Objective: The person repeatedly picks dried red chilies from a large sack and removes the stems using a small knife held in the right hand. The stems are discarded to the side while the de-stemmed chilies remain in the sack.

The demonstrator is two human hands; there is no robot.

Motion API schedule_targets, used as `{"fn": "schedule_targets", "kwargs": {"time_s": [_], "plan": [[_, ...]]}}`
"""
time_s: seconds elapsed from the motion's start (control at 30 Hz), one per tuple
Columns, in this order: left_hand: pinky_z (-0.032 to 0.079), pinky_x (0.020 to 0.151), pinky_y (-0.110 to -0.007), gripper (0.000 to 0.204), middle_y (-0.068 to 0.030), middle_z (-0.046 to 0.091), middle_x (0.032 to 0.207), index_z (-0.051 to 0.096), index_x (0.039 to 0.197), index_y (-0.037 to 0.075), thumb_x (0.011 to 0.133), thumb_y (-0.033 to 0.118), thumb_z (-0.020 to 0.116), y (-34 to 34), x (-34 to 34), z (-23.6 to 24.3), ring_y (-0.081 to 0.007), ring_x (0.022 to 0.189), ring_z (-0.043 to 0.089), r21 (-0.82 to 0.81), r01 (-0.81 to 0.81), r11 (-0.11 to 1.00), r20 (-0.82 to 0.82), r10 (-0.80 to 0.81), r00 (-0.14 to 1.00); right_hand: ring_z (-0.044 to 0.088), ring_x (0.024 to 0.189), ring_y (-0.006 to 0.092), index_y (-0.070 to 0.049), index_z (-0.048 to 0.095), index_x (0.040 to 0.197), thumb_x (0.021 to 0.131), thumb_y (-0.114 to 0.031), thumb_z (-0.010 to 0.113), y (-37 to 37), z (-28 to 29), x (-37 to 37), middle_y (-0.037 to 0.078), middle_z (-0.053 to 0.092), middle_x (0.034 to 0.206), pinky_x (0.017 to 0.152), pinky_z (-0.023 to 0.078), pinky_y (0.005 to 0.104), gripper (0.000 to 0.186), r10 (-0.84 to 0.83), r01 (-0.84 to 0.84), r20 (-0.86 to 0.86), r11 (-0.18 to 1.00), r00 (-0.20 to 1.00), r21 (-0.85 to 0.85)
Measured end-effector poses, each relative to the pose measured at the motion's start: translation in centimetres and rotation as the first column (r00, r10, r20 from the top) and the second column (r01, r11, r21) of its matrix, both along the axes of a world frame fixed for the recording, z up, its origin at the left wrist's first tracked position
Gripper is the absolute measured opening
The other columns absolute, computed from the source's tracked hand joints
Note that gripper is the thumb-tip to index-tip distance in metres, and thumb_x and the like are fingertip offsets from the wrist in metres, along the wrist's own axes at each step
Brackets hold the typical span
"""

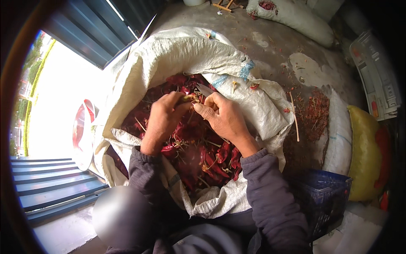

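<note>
A large white woven sack [182, 46] lies wide open before me, its rim rolled back, full of dark red dried chili peppers [215, 161] with pale stems. Above the peppers my two hands meet, fingertips nearly touching. My left hand [163, 116] pinches a yellowish-green chili stem [190, 98] between thumb and fingers. Thumb and forefinger of my right hand [226, 118] press together beside that stem. A grey pointed blade [204, 89] juts from the right hand's curled fingers; its handle is hidden.
A dark blue plastic basket [323, 190] stands at my right, near a yellow sack [363, 152] and a white sack [338, 131]. Stem scraps [315, 114] litter the floor. Another filled sack [292, 19] lies at the far right. Blue corrugated metal [55, 182] borders the left.
</note>
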State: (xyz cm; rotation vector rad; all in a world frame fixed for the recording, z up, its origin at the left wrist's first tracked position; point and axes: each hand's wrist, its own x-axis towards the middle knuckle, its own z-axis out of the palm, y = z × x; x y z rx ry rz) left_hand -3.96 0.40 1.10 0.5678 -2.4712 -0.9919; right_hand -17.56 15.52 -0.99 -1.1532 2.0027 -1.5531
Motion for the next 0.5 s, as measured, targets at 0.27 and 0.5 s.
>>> {"fn": "schedule_targets", "kwargs": {"time_s": [0.27, 0.5], "plan": [[0.044, 0.067, -0.042, 0.017, -0.0128, 0.054, 0.077, 0.056, 0.086, 0.0, 0.084, 0.005, 0.072, 2.4, -0.4, -1.2, -0.0331, 0.071, 0.051, -0.126, 0.324, 0.938, -0.081, -0.335, 0.939, 0.062, 0.056, 0.0354, -0.004, 0.057, 0.071, 0.096, -0.034, 0.07, 1.6, -0.2, -0.1, 0.017, 0.058, 0.061, 0.05, 0.047, 0.0425, 0.041, 0.067, -0.06, -0.33, 0.998, 0.942, 0.032], [0.046, 0.066, -0.042, 0.018, -0.0104, 0.055, 0.075, 0.056, 0.081, 0.002, 0.079, 0.008, 0.073, 2.1, -0.5, -1.5, -0.0318, 0.073, 0.055, -0.349, 0.341, 0.873, 0.018, -0.358, 0.934, 0.056, 0.053, 0.0342, -0.005, 0.054, 0.069, 0.096, -0.018, 0.065, 1.6, -0.1, 0.5, 0.014, 0.054, 0.062, 0.048, 0.045, 0.0431, 0.032, -0.015, -0.032, -0.579, 0.997, 0.816, -0.07]]}}
